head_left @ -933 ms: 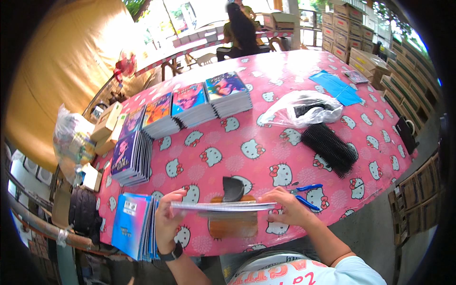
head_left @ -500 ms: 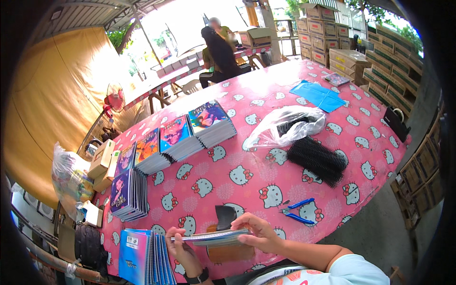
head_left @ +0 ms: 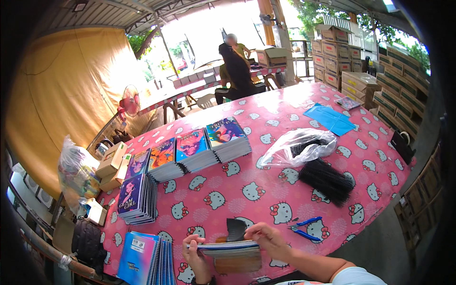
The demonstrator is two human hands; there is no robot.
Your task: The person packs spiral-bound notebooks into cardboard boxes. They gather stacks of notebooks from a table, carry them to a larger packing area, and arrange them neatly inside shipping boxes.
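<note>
Low in the view, a spiral notebook is held nearly edge-on between both hands. My left hand grips its left end, fingers and thumb closed on it. At the other end, my right hand pinches the upper right corner. Beneath the notebook is a brown wooden block, partly hidden by it, with a curved black piece standing behind. Left of my left hand, several blue and pink spiral notebooks lie overlapped. Blue-handled cutting pliers rest open right of my right hand.
Stacks of notebooks with illustrated covers line the table's left side. Black spiral coils lie right of centre, by a clear plastic bag and a blue sheet. Two people are at a far table; cartons stand behind.
The view has tilted, so the table and its things sit lower and further right in the picture. Both hands keep hold of the notebook, now turned more edge-on.
</note>
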